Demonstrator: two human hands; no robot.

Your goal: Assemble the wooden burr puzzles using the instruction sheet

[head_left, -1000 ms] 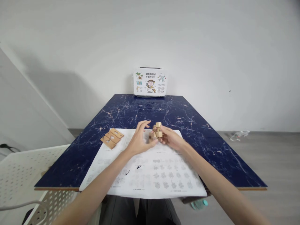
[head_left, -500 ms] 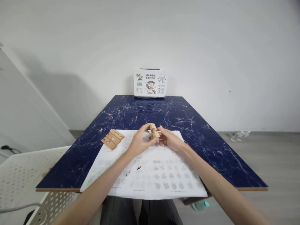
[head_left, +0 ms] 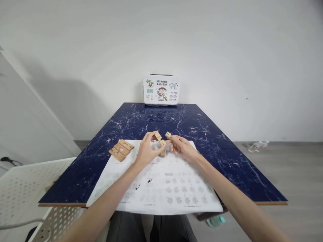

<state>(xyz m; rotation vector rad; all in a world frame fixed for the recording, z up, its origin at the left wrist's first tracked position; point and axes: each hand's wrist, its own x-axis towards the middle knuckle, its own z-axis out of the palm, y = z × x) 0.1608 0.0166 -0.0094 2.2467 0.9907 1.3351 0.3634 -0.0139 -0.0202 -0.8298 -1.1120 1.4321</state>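
Note:
My left hand (head_left: 148,148) is closed on a notched wooden puzzle piece (head_left: 158,135), gripped between thumb and fingers above the paper. Part of the light wood sticks out below the thumb. My right hand (head_left: 182,146) pinches another wooden puzzle piece (head_left: 168,134), whose end carries a printed digit that looks like a 3. The right index finger reaches close to the left thumb, and I cannot tell if they touch. Under both hands lies a white printed instruction sheet (head_left: 181,174) with rows of small grey diagrams.
Three flat wooden plates with cut-outs (head_left: 121,150) lie at the sheet's upper left corner. A white printed case (head_left: 161,90) stands at the far end of the blue marbled table (head_left: 161,117). A white perforated rack (head_left: 22,181) is at the left, and a bottle (head_left: 215,221) is on the floor.
The wooden pieces, together between my hands before, are now apart. One has gone with my right hand, showing its digit; the left hand has tilted and shifted slightly left.

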